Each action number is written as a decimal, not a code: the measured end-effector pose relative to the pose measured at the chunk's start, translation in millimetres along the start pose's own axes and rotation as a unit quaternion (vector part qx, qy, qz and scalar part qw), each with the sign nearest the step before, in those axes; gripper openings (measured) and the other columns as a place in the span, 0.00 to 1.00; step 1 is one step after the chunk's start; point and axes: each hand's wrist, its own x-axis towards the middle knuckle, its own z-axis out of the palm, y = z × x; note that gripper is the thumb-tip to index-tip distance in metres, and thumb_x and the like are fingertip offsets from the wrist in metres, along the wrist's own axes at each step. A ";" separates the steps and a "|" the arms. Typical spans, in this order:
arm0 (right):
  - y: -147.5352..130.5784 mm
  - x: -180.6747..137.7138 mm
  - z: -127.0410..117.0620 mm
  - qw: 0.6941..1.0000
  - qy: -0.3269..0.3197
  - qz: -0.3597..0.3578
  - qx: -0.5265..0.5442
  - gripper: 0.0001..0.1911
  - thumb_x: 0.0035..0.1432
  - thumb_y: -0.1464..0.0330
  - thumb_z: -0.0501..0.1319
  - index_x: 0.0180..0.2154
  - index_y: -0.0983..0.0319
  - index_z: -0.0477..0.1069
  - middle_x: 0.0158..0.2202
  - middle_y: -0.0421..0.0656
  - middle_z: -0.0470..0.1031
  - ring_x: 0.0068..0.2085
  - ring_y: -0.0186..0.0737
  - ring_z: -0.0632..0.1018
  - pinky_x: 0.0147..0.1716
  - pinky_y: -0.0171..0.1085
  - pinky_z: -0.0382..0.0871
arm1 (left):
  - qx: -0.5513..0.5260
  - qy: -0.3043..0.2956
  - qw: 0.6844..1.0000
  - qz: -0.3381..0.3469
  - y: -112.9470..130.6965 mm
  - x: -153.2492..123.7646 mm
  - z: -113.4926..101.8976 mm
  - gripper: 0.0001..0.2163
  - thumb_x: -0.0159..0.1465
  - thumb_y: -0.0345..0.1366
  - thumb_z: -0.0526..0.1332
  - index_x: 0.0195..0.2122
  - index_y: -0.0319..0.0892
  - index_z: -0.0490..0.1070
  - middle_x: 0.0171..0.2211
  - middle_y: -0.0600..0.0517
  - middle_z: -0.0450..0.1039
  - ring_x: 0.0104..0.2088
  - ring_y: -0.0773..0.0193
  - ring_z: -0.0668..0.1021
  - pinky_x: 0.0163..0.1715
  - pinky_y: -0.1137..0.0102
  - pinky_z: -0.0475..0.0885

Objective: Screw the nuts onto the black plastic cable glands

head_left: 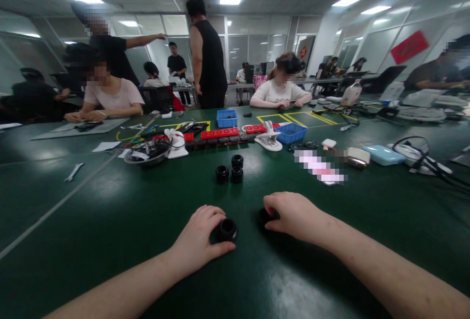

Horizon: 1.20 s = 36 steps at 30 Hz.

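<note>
My left hand [198, 238] rests on the green table [110, 211] with its fingers curled round a black ring-shaped part [227, 229]. My right hand [292, 216] lies a little to the right, fingers closed over another black part [263, 216] that is mostly hidden beneath them. Three more black ring parts [230, 168] stand in a cluster farther out, beyond both hands.
Across the table lie red and black strips [220, 134], two blue bins [226, 118] [291, 133], a white clamp [269, 139], a bowl of cables [147, 151], a wrench [74, 171] and small cases [384, 154]. Several people sit or stand at the far side.
</note>
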 end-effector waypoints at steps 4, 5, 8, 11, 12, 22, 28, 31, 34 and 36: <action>1.8 -6.4 -8.9 0.999 -0.030 -0.037 0.000 0.18 0.41 0.66 0.67 0.37 0.60 0.67 0.35 0.42 0.72 0.36 0.42 0.73 0.31 0.36 0.63 | -0.003 0.003 1.000 0.003 -0.5 0.1 0.6 0.16 0.52 0.46 0.64 0.39 0.44 0.70 0.44 0.49 0.68 0.46 0.52 0.69 0.46 0.57 0.65; 1.1 -7.1 -9.8 0.998 -0.024 -0.054 0.010 0.21 0.40 0.65 0.68 0.39 0.60 0.67 0.37 0.42 0.72 0.38 0.44 0.73 0.35 0.38 0.64 | -0.003 0.004 1.000 0.005 -0.4 0.0 0.6 0.16 0.53 0.46 0.64 0.39 0.44 0.70 0.44 0.49 0.68 0.46 0.52 0.69 0.46 0.57 0.65; -5.9 -6.8 -8.1 0.992 0.029 -0.104 0.060 0.23 0.45 0.63 0.66 0.44 0.60 0.66 0.44 0.45 0.70 0.46 0.45 0.70 0.45 0.43 0.62 | -0.004 0.005 1.000 0.006 -0.5 -0.1 0.8 0.16 0.53 0.47 0.64 0.39 0.44 0.70 0.45 0.48 0.67 0.47 0.51 0.69 0.47 0.57 0.65; -21.6 -3.6 -0.5 0.977 0.084 -0.167 0.102 0.23 0.50 0.62 0.62 0.48 0.62 0.64 0.47 0.46 0.68 0.48 0.43 0.68 0.47 0.41 0.61 | 0.001 0.003 1.000 0.009 -2.8 0.0 2.7 0.21 0.50 0.49 0.65 0.42 0.45 0.69 0.48 0.47 0.65 0.50 0.49 0.67 0.49 0.54 0.63; -28.3 -2.1 2.9 0.971 0.094 -0.194 0.103 0.25 0.50 0.61 0.63 0.49 0.63 0.64 0.48 0.46 0.68 0.48 0.43 0.68 0.48 0.41 0.60 | 0.005 0.001 1.000 0.011 -3.8 0.0 3.9 0.24 0.49 0.50 0.65 0.44 0.45 0.68 0.49 0.46 0.65 0.51 0.48 0.66 0.50 0.53 0.62; -59.1 36.4 13.6 0.977 0.064 -0.176 -0.104 0.16 0.48 0.64 0.65 0.41 0.60 0.70 0.37 0.44 0.75 0.41 0.42 0.72 0.41 0.38 0.63 | 0.066 -0.047 0.995 -0.051 -8.0 2.1 11.7 0.52 0.43 0.57 0.64 0.62 0.37 0.41 0.62 0.38 0.47 0.60 0.45 0.53 0.58 0.51 0.48; -0.7 44.3 -3.5 0.987 0.094 0.004 -0.132 0.14 0.47 0.64 0.64 0.39 0.59 0.72 0.34 0.46 0.76 0.39 0.47 0.74 0.37 0.40 0.64 | 0.085 -0.080 0.991 -0.067 -8.0 0.4 8.9 0.54 0.45 0.64 0.57 0.63 0.38 0.32 0.64 0.41 0.38 0.62 0.47 0.47 0.58 0.51 0.46; 33.8 24.5 -1.8 0.981 0.110 0.084 -0.134 0.14 0.50 0.62 0.61 0.39 0.59 0.71 0.35 0.46 0.76 0.39 0.47 0.74 0.35 0.39 0.65 | 0.083 -0.100 0.989 -0.065 -6.6 0.3 6.2 0.52 0.46 0.65 0.55 0.63 0.40 0.33 0.64 0.43 0.37 0.62 0.48 0.47 0.58 0.51 0.46; 63.9 -3.9 2.4 0.974 0.116 0.147 -0.125 0.15 0.52 0.61 0.59 0.41 0.59 0.70 0.37 0.46 0.75 0.39 0.47 0.75 0.35 0.39 0.66 | 0.082 -0.112 0.988 -0.066 -6.2 1.3 4.9 0.51 0.47 0.65 0.55 0.63 0.41 0.34 0.64 0.43 0.37 0.62 0.48 0.47 0.58 0.50 0.46; 82.9 -22.7 3.8 0.970 0.114 0.183 -0.113 0.16 0.52 0.61 0.59 0.42 0.59 0.70 0.39 0.46 0.75 0.39 0.46 0.75 0.34 0.39 0.67 | 0.082 -0.110 0.988 -0.064 -7.3 1.8 5.4 0.50 0.47 0.64 0.55 0.63 0.42 0.35 0.64 0.43 0.39 0.62 0.48 0.48 0.58 0.50 0.46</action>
